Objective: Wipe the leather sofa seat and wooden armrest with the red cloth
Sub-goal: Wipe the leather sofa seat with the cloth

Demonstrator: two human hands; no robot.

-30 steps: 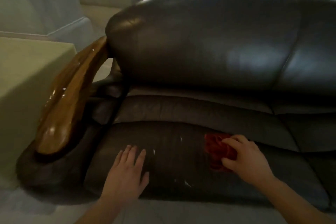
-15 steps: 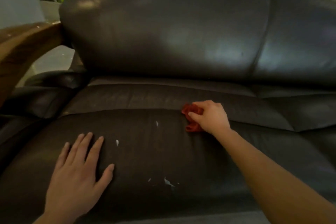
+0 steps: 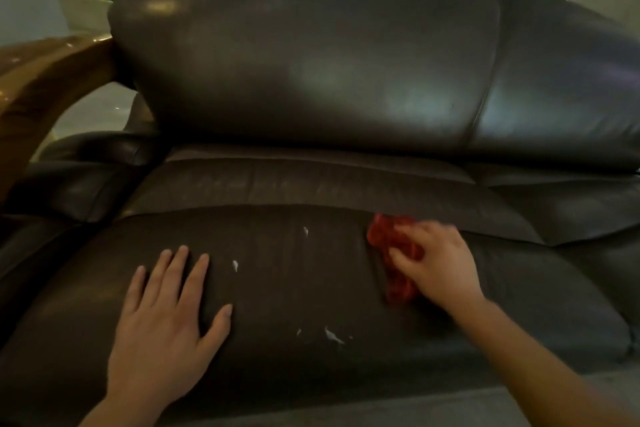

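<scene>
The dark leather sofa seat fills the lower view, with small white specks scattered on it. My right hand grips the crumpled red cloth and presses it on the seat right of centre, near the back seam. My left hand lies flat on the seat's front left, fingers spread, holding nothing. The glossy wooden armrest curves along the left edge, well away from both hands.
The sofa's padded backrest rises behind the seat. A second seat cushion continues to the right. Pale floor shows beyond the armrest, and shelves and windows stand far behind.
My right hand has dragged the red cloth back toward me and slightly right along the seat. My left hand stays flat on the seat. The view has shifted a little rightward.
</scene>
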